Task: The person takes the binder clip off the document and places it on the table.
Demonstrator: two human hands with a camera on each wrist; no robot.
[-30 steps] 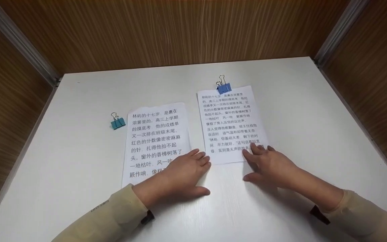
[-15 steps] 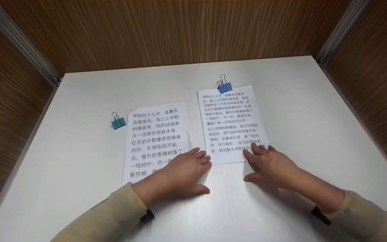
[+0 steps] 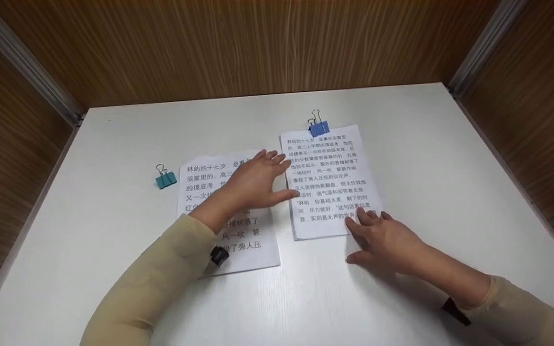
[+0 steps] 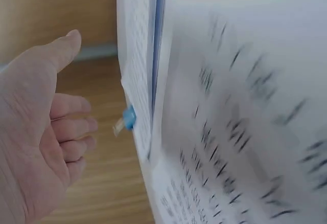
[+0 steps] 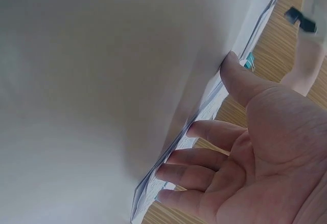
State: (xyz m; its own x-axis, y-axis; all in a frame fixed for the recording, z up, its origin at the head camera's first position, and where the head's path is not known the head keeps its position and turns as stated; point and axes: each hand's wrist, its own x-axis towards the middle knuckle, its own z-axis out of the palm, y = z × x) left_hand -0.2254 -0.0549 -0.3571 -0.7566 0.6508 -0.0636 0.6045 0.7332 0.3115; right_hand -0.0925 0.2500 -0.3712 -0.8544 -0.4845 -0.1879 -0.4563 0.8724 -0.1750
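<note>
1. The left hand (image 3: 258, 180) is loose and holds nothing. It is over the left papers (image 3: 245, 240), near 1 o'clock.
2. The right hand (image 3: 387, 240) is loose too. Its fingers touch the right papers (image 3: 330, 182) at 5 o'clock.
3. The papers lie on the white table (image 3: 123, 211), the right ones at about 2 o'clock from the left ones.
4. A blue clip (image 3: 319, 128) bites the right papers at 12 o'clock. A teal clip (image 3: 165, 180) sits by the left papers at 10 o'clock.
</note>
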